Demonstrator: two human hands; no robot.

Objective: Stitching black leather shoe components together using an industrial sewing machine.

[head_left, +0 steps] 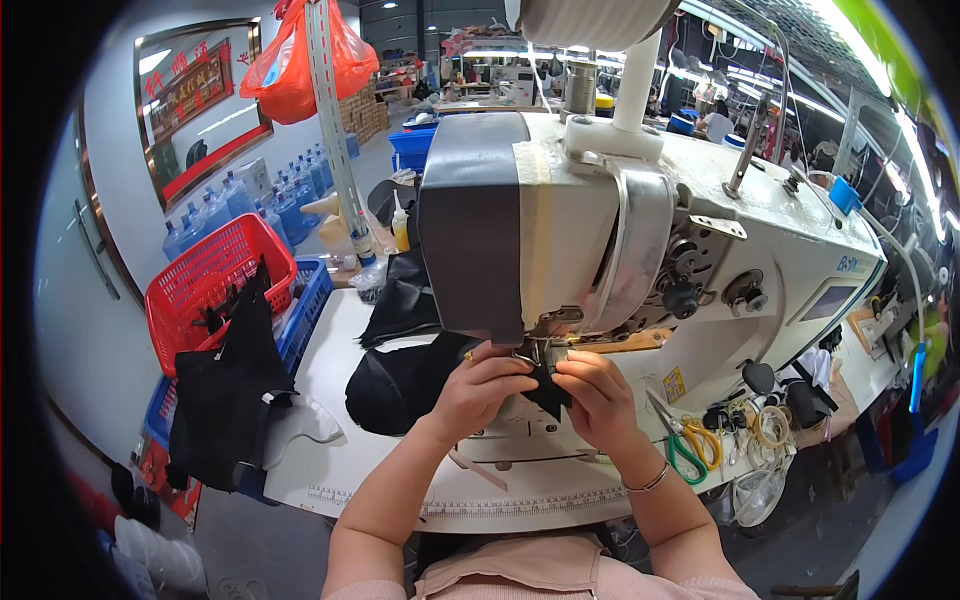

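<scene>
My left hand and my right hand meet at the needle area of a large white and grey sewing machine. Between them a black fabric piece lies under the presser foot, its pointed corner hanging toward me. The fingers of both hands are closed on its edges, one hand on each side of the needle. More black fabric spreads on the table left of my left wrist; whether it joins the piece in my hands cannot be made out. The machine head and my fingers hide the stitching spot.
Left of the table, a red basket rests on a blue crate, with black fabric draped over them. Green-handled scissors, yellow-handled scissors and small tools lie near my right forearm. A measuring tape runs along the front edge.
</scene>
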